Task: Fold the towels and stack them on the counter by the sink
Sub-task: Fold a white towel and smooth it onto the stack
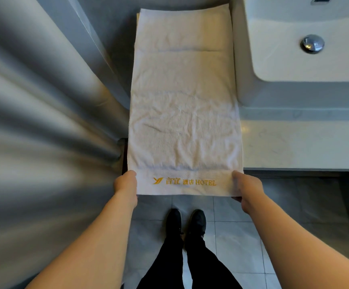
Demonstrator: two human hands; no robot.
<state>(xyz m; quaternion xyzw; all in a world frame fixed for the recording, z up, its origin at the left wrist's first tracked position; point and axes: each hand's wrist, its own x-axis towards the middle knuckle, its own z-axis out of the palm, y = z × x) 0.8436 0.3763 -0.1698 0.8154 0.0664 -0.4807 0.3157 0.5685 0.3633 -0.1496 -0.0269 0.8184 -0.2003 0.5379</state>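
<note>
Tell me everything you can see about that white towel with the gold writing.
The white towel looks like soft terry cloth, lightly wrinkled, with woven bands across it near both ends. Gold embroidery, a logo, characters and the word HOTEL, sits on the near band. It lies spread lengthwise on the counter left of the sink, its near end past the counter's edge. The left hand and right hand pinch its two near corners.

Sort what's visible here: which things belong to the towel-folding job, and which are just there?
Job: towel, spread along the counter; left hand and right hand, each pinching a near corner; sink.

Just there: curtain, drain plug, shoes, floor tiles.
</note>
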